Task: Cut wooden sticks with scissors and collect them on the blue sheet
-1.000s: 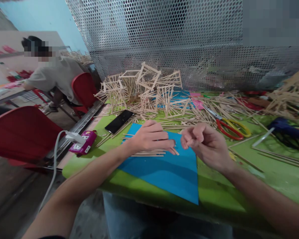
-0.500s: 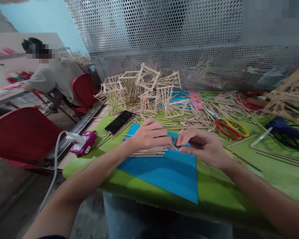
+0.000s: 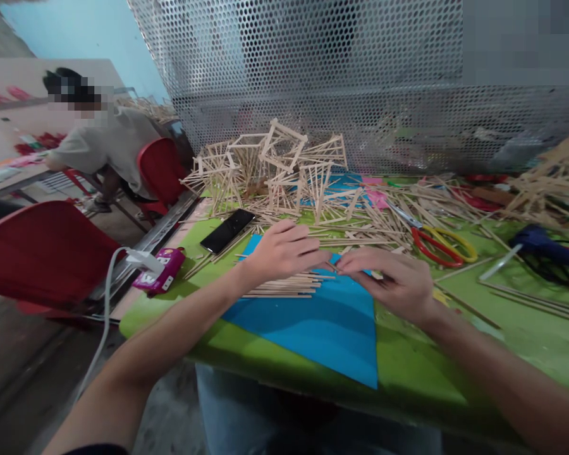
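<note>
My left hand (image 3: 284, 251) lies palm down on a row of thin wooden sticks (image 3: 284, 285) laid side by side on a blue paper sheet (image 3: 322, 328). Its fingers press the sticks at their right ends. My right hand (image 3: 393, 281) rests just to the right, fingers stretched low over the sheet, fingertips meeting the left hand's at the stick ends. Whether the right fingers pinch a stick is hidden.
Behind the hands lie a heap of stick frames (image 3: 270, 164), loose sticks, a black phone (image 3: 227, 230), red-and-yellow scissors (image 3: 440, 243) and a blue glue gun (image 3: 545, 243). A pink power strip (image 3: 159, 272) sits at the table's left edge. Another person (image 3: 104, 145) sits far left near red chairs.
My right hand came down from a raised loose fist to the sheet and flattened beside the left hand. The left hand stayed on the sticks.
</note>
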`<move>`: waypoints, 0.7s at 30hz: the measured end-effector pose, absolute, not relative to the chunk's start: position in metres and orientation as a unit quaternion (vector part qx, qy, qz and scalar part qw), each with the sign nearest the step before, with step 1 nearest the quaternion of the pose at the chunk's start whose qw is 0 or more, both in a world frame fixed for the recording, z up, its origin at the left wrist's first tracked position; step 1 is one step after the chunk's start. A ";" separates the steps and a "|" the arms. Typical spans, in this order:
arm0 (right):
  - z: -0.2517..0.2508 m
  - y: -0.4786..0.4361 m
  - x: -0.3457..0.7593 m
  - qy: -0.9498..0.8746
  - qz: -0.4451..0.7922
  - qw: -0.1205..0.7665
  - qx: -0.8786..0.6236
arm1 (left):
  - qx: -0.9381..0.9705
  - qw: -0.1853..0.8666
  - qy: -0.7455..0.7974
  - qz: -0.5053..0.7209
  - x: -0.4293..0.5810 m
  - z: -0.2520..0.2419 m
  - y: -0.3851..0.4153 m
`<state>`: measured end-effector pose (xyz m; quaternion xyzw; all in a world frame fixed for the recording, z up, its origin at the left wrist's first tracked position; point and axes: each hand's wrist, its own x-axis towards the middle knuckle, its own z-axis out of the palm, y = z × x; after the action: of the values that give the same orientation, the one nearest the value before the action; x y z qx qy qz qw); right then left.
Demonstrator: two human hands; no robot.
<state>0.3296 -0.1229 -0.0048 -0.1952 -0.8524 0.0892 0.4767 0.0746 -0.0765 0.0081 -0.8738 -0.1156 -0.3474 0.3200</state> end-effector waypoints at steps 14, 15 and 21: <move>-0.012 -0.122 0.324 -0.854 0.057 0.463 -0.229 | -0.866 0.339 -0.122 -0.347 0.077 0.008 -0.079; -0.013 -0.122 0.323 -0.854 0.057 0.465 -0.228 | -0.864 0.339 -0.127 -0.349 0.078 0.008 -0.080; -0.010 -0.122 0.327 -0.845 0.104 0.478 -0.216 | -0.862 0.325 -0.146 -0.362 0.078 0.011 -0.083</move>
<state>0.3266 -0.1220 -0.0104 -0.2163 -0.8447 0.1036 0.4784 0.0780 -0.0826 0.0105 -0.8617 -0.1457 -0.3616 0.3249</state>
